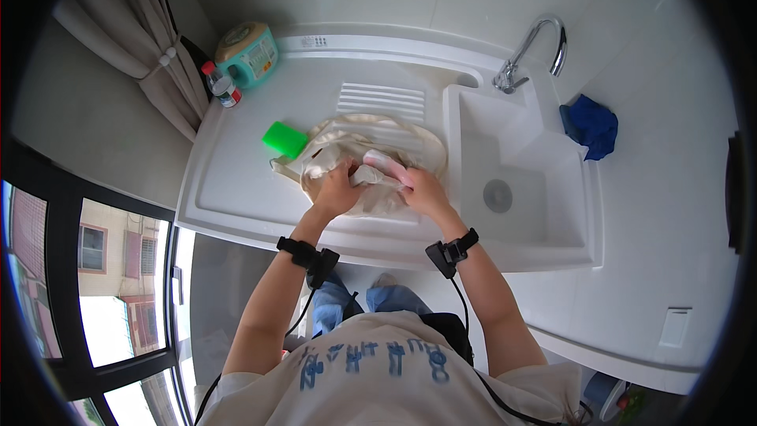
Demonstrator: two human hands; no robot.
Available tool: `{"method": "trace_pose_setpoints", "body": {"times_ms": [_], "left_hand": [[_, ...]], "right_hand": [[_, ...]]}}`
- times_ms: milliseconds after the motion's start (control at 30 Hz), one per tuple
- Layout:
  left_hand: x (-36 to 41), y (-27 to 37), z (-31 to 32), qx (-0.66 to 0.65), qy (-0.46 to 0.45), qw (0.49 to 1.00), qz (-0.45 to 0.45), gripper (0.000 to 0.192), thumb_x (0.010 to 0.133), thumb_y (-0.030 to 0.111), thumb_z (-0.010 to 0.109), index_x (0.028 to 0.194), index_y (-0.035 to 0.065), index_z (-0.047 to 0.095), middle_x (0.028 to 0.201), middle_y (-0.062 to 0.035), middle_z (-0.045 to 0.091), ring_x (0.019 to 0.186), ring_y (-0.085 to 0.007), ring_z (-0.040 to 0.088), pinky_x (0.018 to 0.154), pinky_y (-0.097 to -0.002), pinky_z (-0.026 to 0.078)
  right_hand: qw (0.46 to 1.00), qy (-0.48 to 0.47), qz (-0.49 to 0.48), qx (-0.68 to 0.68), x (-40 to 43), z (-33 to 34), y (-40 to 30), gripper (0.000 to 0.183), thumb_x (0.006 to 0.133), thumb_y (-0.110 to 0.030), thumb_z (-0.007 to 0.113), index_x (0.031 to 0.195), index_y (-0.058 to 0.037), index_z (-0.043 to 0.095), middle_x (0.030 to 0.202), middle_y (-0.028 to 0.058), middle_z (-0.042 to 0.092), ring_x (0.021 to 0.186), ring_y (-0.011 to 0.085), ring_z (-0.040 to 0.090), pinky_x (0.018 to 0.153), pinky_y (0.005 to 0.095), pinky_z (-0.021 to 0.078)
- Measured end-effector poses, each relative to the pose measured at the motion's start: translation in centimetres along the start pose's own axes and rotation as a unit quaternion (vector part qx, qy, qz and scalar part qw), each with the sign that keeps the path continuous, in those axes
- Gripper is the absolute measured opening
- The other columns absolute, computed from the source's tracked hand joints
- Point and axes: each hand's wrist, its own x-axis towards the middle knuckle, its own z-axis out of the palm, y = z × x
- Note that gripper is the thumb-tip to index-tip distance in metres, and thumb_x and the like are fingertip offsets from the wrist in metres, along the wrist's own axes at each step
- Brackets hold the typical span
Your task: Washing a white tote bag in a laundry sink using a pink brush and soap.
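A cream cloth bag (378, 198) with long straps lies bunched over the ridged washboard part (381, 97) of a white laundry sink counter. My left hand (340, 189) grips the bag's fabric on its left side. In my right hand (424, 191) is a pink and white bar (387, 165), perhaps soap, together with a fold of the cloth. The bar's lower right end is hidden by my fingers. A bright green block (285, 139), possibly a soap box or sponge, rests beside the bag's upper left edge.
To the right are the white basin (508, 189) and a chrome faucet (520, 59). A blue cloth (591, 126) hangs at the basin's right. A teal detergent jug (251, 56) and a red-capped bottle (223, 87) stand at the back left near a tied curtain (130, 35).
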Motion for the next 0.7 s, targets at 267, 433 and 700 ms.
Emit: {"method": "trace_pose_setpoints", "body": {"times_ms": [267,433,700], "left_hand": [[-1.0,-0.3,0.6,0.130,0.014,0.982,0.140,0.031,0.079,0.031,0.067,0.096,0.0051,0.064,0.082,-0.0150,0.063,0.074,-0.0330,0.062,0.065,-0.0397,0.048],[-0.3,-0.3,-0.5,-0.010,0.056,0.998,0.031,0.026,0.086,0.027,0.061,0.093,0.0014,0.060,0.063,-0.0136,0.057,0.057,-0.0219,0.055,0.055,-0.0354,0.042],[1.5,-2.5,1.6,-0.146,0.018,0.986,-0.074,0.024,0.090,0.021,0.056,0.103,0.0015,0.059,0.077,-0.0063,0.060,0.070,-0.0116,0.052,0.063,-0.0280,0.041]], "right_hand": [[0.977,0.182,-0.046,-0.103,4.2,0.6,0.3,0.017,0.074,-0.009,0.061,0.089,-0.0030,0.055,0.091,0.0147,0.062,0.082,0.0345,0.061,0.068,0.0443,0.0480],[0.996,0.045,0.071,0.028,4.2,-3.6,-0.6,0.031,0.076,-0.025,0.067,0.095,-0.0030,0.057,0.088,0.0152,0.065,0.080,0.0344,0.062,0.068,0.0408,0.0484],[0.999,0.005,-0.045,-0.024,-2.0,-2.6,-1.6,0.022,0.083,-0.031,0.061,0.083,-0.0086,0.062,0.070,0.0126,0.064,0.066,0.0320,0.061,0.058,0.0409,0.0462]]}}
